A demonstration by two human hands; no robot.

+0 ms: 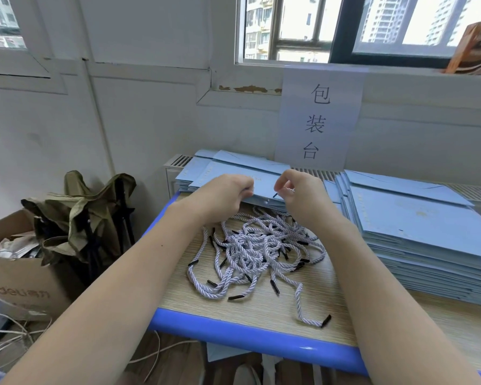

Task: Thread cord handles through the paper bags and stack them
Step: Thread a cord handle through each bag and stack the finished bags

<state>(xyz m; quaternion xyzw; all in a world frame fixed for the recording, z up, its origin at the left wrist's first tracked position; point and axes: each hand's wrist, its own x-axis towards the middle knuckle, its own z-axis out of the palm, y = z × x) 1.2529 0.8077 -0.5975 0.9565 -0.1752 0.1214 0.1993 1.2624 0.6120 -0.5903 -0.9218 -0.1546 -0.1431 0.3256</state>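
A flat light-blue paper bag [264, 181] lies on top of a low stack at the far middle of the table. My left hand [228, 194] grips its near edge with curled fingers. My right hand [297, 190] pinches a white twisted cord whose black tip [275, 195] points at the bag's edge, next to a small punched hole [266, 202]. A tangled heap of white cords with black tips [258, 251] lies on the table between my forearms.
A tall stack of flat blue bags [417, 234] fills the table's right side. The wooden table has a blue front edge [233, 333]. A cardboard box [20, 279] and an olive folded cloth [78, 218] sit on the floor at left. A paper sign [320, 118] hangs on the wall.
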